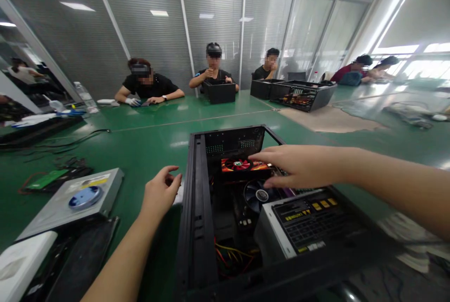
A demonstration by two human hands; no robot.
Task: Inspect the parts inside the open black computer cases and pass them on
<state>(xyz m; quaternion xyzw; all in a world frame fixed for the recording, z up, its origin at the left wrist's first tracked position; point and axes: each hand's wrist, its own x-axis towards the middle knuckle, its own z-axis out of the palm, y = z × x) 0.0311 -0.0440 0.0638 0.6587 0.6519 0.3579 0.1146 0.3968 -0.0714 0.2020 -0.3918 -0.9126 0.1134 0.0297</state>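
Note:
An open black computer case (198, 189) lies in front of me on the green table. Inside it I see a red and orange graphics card (232, 165) with a fan, a round black CPU fan (260, 195), a power supply (309, 222) with a printed label, and several coloured cables (232, 254). My right hand (295, 165) reaches over the case above the fan and the graphics card, fingers stretched out and holding nothing visible. Beside the case's left wall is my left hand (161, 189), fingers curled but apart, with nothing in it.
On the left lie a silver disc drive (101, 199) with a blue round dish (85, 197), a green circuit board (49, 179) and a white box (24, 264). Across the table, several people sit near other open cases (305, 95). Brown cardboard (323, 119) lies ahead.

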